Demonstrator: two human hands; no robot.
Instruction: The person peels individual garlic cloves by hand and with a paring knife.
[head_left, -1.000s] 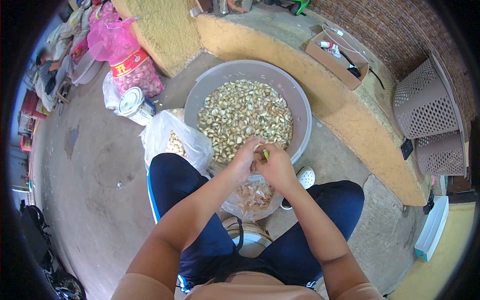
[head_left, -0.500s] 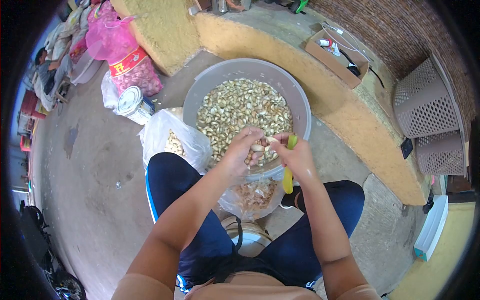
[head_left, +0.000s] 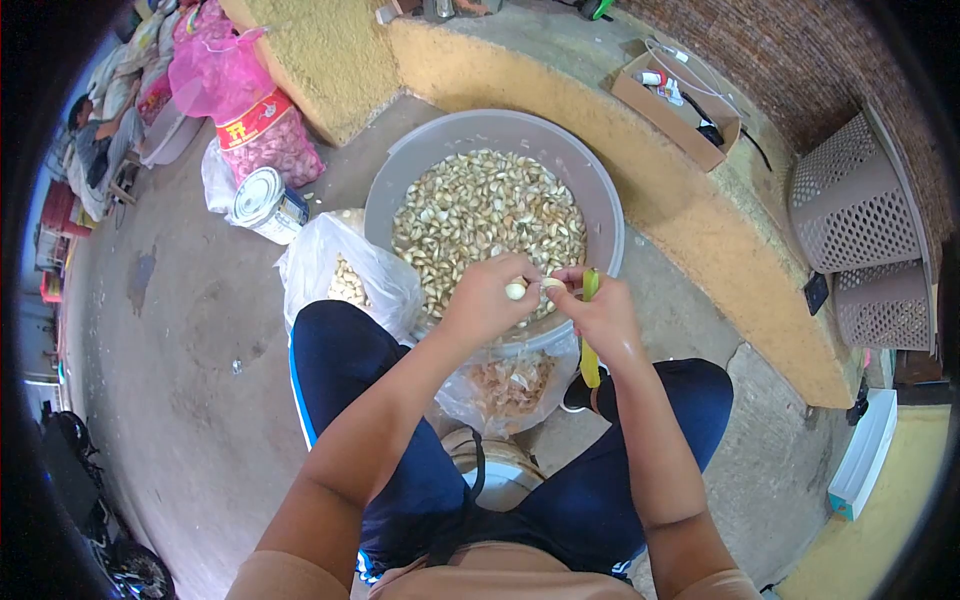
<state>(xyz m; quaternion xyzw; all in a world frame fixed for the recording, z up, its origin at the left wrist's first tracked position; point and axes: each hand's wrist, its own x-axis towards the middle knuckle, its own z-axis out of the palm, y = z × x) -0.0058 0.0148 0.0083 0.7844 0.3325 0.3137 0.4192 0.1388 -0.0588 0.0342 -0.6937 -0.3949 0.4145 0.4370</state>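
Garlic cloves (head_left: 490,205) are gathered in a wide grey tub (head_left: 592,190) set on the floor (head_left: 210,420). One pale clove (head_left: 515,290) is held in the curled fingers of the left hand (head_left: 488,302); a second clove (head_left: 552,284) is pinched between the thumb and fingertips of the right hand (head_left: 606,316), in which a slim yellow-green implement (head_left: 590,352) is also held, its length directed downward. Whether the second clove is also touched by the left fingertips cannot be told. Papery skins (head_left: 508,384) are contained in a clear bag (head_left: 455,397) below the hands; peeled cloves (head_left: 347,287) are held in a white bag (head_left: 318,258) beside the tub.
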